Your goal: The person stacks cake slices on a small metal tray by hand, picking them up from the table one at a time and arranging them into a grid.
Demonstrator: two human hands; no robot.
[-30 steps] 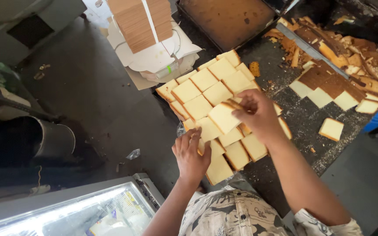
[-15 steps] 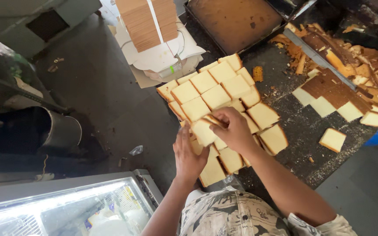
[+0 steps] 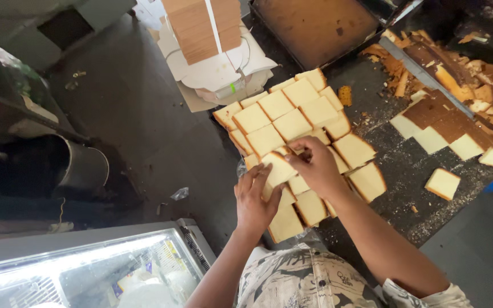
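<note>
We handle the square cake slices laid out on the dark bench. They lie in overlapping rows, like shingles, each piece leaning on its neighbour; we judge that this keeps soft pieces supported and the rows compact. Each slice is pale yellow on its cut face, with a thin brown crust along the edges, and looks soft and fine-crumbed.

Our left hand lies open and flat, fingers spread, pressing on the near slices at the front edge of the layout, apparently to hold the row steady. Our right hand is curled, fingertips pinching one slice in the middle of the layout, just beside the left fingertips.

To the right, separate slices lie flat and apart on the crumb-strewn bench surface. Beyond them sits a heap of brown crust trimmings, irregular strips and shards, with a long metal blade or straightedge across it; we cannot tell which. A dark rectangular baking tray, brown inside, rests at the far edge.

To the left of the layout, a tall stack of brown-edged slabs stands on white paper or card sheets. Lower left, a metal cylindrical vessel lies near a lit glass-topped display case.
</note>
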